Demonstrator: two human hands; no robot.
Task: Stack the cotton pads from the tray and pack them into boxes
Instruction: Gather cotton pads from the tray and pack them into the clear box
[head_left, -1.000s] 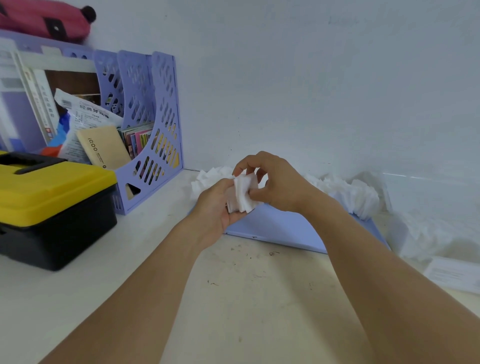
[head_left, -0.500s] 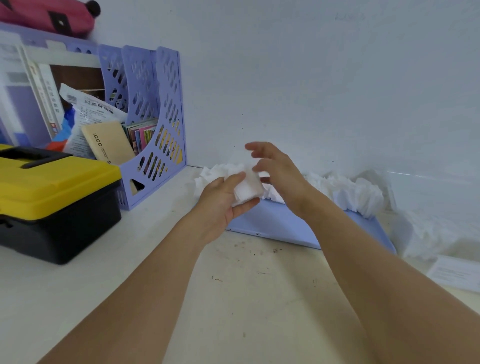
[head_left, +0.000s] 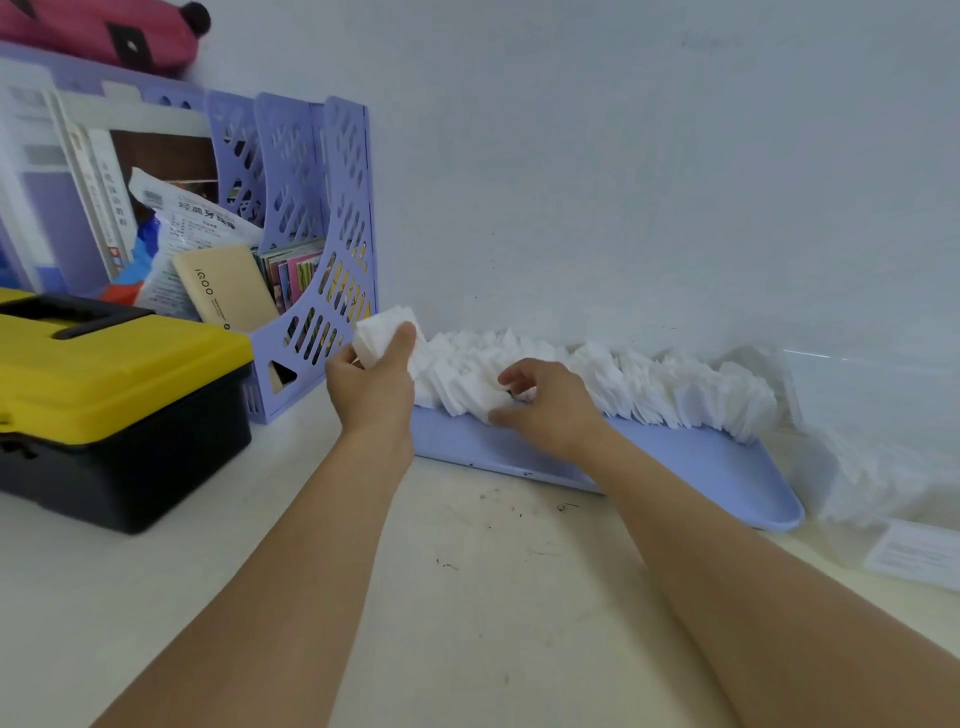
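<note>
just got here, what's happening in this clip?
A person is gathering cotton pads by hand. The left hand holds a small stack of pads raised above the left end of the lilac tray. The right hand reaches into the loose heap of pads piled along the tray's back edge, fingers curled at the pile; whether it has a pad yet is unclear. No pads are visibly boxed yet.

Soft cotton against smooth plastic

Fluffy matt cotton pads (head_left: 597, 384) heap in a smooth lilac plastic tray (head_left: 701, 467); at 9 o'clock, a glossy yellow-and-black plastic toolbox (head_left: 119, 405); perforated lilac plastic file rack (head_left: 332, 249); scuffed matt worktop (head_left: 467, 571).
</note>
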